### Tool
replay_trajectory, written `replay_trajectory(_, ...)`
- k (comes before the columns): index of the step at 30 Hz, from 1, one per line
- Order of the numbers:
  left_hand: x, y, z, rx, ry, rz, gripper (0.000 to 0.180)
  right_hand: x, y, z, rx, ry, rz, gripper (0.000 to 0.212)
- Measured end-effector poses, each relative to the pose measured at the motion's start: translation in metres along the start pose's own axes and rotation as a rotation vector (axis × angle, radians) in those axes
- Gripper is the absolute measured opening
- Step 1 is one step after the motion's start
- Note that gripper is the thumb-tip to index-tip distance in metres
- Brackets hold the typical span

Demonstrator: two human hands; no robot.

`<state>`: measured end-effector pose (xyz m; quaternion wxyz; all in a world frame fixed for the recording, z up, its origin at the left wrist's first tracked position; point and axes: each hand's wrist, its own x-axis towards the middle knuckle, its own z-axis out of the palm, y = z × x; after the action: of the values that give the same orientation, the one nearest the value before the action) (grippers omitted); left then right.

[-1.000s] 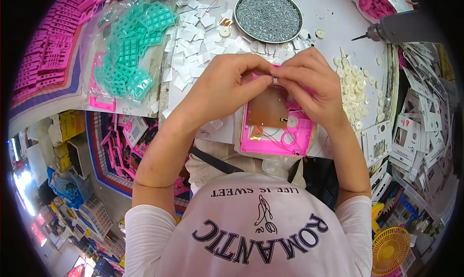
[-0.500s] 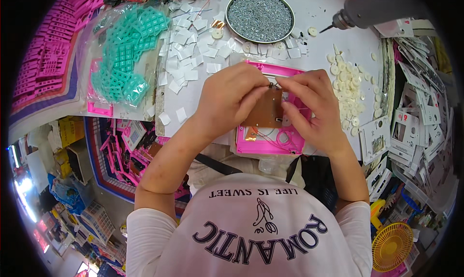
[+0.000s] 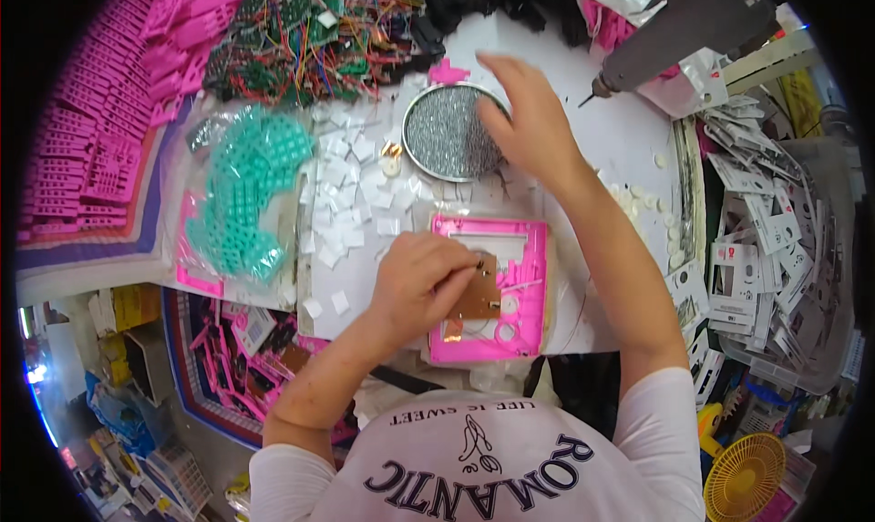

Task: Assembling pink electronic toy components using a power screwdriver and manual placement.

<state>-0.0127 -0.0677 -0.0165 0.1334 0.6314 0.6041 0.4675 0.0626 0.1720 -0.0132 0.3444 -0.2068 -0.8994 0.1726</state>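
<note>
A pink plastic frame [image 3: 444, 351] lies on the white table in front of me, with a brown circuit board [image 3: 474, 305] inside it. My left hand [image 3: 419, 280] is closed in a pinch at the board's upper left edge; whatever sits between its fingertips is hidden. Thin wires and a copper-coloured patch show below the board. My right hand [image 3: 529, 112] is stretched far forward over the right side of a round metal bowl [image 3: 405, 148] full of small silvery screws [image 3: 447, 134]. Its thumb and fingers are apart, and I see nothing in them. Beyond the bowl lies a small pink piece [image 3: 447, 72].
Left stand bagged teal keypads [image 3: 239, 194], white squares [image 3: 344, 194] and stacked pink parts [image 3: 77, 139]. Wired circuit boards [image 3: 314, 43] pile up behind. A dark power screwdriver [image 3: 670, 34] hangs at upper right, above cream discs [image 3: 643, 198]. White panels [image 3: 756, 248] fill a bin.
My right hand has left the board and reached forward over the screw bowl. My left hand stays pinched at the board. The view has shifted, showing more of the table's far side.
</note>
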Motion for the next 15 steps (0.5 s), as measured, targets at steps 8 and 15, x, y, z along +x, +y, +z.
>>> replay_trajectory(8,-0.003,-0.002,0.006,-0.019,0.046,-0.024,0.013,0.117,0.159,0.059,-0.588,0.080,0.717,0.029)
replay_trajectory(15,-0.012,-0.005,0.009,-0.035,0.151,-0.243,0.009,0.067,0.063,0.017,-0.228,0.381,0.155,0.022)
